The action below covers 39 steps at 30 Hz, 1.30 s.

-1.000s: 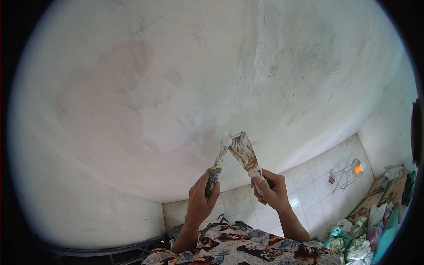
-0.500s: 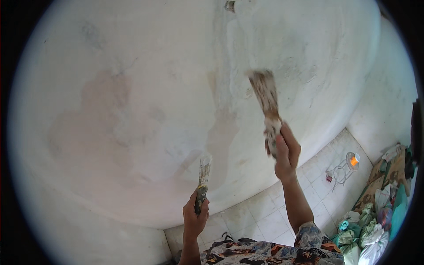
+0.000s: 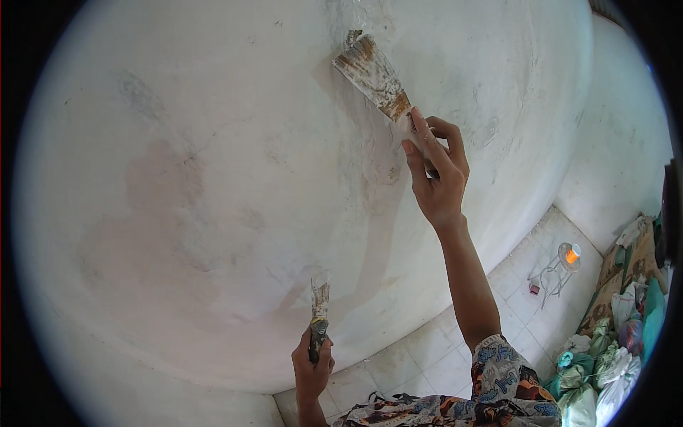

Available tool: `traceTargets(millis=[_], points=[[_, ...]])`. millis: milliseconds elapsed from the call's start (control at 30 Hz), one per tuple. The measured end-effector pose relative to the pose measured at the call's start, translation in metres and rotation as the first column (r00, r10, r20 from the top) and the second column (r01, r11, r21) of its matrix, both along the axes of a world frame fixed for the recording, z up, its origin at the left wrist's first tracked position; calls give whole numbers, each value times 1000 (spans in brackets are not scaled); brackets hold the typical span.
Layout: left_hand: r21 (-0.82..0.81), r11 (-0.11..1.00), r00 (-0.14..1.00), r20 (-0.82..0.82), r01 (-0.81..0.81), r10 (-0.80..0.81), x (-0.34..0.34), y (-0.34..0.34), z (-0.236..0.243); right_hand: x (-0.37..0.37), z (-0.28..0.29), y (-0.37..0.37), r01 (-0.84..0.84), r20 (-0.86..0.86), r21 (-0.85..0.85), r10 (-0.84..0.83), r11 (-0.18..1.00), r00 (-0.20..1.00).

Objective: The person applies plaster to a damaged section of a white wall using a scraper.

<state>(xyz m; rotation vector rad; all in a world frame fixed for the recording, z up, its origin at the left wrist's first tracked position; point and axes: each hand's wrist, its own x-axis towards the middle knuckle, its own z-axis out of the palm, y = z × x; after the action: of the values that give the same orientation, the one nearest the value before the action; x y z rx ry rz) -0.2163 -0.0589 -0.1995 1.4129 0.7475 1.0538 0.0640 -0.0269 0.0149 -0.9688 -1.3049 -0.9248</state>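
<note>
My right hand (image 3: 442,178) is stretched up at the wall (image 3: 242,128), closed round the handle of a wide putty knife (image 3: 371,75). Its blade, crusted with white and brown, lies against or very near the wall just under a small dark hole (image 3: 354,34). Lower down, my left hand (image 3: 313,366) grips a narrower putty knife (image 3: 320,302) by its dark handle, blade upward. White paste coats the tip of that blade. Streaks of patching and rough spots mark the pale wall around the wide blade.
On the tiled floor (image 3: 427,349) to the right stands a metal stool (image 3: 558,267) with an orange and white cup (image 3: 572,253) on it. Several tied plastic bags (image 3: 594,381) are heaped at the lower right, beside brown patterned sheets (image 3: 635,260).
My right hand has moved up and left with the wide putty knife, bringing its blade to the wall below the hole. The left hand with the narrow knife sits slightly lower.
</note>
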Motion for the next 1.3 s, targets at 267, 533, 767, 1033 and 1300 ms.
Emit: traceTargets(millis=[267, 533, 767, 1033, 1300], points=[[16, 1000, 1000, 0, 9, -9, 1, 0, 0, -8, 2, 4, 122, 23, -48, -121, 991, 992], [-11, 1000, 1000, 21, 4, -4, 1, 1, -1, -39, -11, -45, 137, -35, -134, -143, 982, 989], [-77, 996, 998, 23, 54, -53, -2, 0, 3, -79, 47, -51, 219, -68, -124, -228, 968, 971], [-95, 991, 995, 34, 93, -90, -4, 3, 2, -84, 73, -45, 344, 118, -194, -326, 919, 938], [-83, 989, 990, 76, 123, -117, -6, 7, 0, -93, 59, -54, 510, 217, -368, -462, 777, 860]])
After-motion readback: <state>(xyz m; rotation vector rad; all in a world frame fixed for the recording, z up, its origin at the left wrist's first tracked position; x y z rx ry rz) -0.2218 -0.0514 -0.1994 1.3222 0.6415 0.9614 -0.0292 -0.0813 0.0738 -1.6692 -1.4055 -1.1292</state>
